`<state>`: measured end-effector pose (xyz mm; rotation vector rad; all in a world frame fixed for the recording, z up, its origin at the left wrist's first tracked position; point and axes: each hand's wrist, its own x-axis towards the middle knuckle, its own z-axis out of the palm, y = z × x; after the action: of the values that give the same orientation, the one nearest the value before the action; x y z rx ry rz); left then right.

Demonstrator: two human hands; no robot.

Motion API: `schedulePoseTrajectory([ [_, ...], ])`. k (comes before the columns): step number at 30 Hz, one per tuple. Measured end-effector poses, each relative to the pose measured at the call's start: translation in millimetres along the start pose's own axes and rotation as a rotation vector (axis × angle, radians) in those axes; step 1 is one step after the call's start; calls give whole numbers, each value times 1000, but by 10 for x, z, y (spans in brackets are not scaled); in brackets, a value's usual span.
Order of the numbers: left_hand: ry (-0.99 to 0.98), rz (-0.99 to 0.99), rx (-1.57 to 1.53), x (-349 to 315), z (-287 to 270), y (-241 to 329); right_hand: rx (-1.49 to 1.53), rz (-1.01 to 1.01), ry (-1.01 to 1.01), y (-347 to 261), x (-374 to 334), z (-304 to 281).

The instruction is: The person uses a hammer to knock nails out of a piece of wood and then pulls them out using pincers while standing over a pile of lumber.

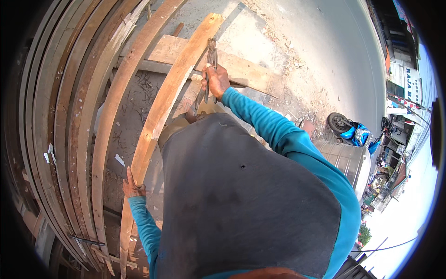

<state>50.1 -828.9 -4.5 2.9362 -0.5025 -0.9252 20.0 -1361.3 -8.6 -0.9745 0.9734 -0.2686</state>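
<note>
A long, pale wooden beam [172, 93] runs diagonally from the lower left up to the top middle. My right hand [217, 82] is closed round the handles of a pair of metal pincers [212, 53]. The jaws of the pincers meet the side of the beam near its far end; whether a nail sits between them is too small to tell. Lower down, my left hand [134, 188] grips the same beam, its fingers lying along the edge and its thumb toward my body.
Several long boards [69, 116] lie side by side along the left. A wide plank [246, 69] crosses beneath the beam's far part. Wood scraps and debris litter the ground [134, 102]. At right are a ribbed metal container [344, 160], a blue motorcycle [357, 132] and a road [346, 56].
</note>
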Motion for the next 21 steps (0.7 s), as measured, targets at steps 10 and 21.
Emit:
schedulePoseTrajectory([
  [10,-380,142,-488,620,62,-926,-142,-49,-147,511,-809,27],
  [21,-16,285,-39,562,-55,-745,-139,209,-102,769,-1752,-414],
])
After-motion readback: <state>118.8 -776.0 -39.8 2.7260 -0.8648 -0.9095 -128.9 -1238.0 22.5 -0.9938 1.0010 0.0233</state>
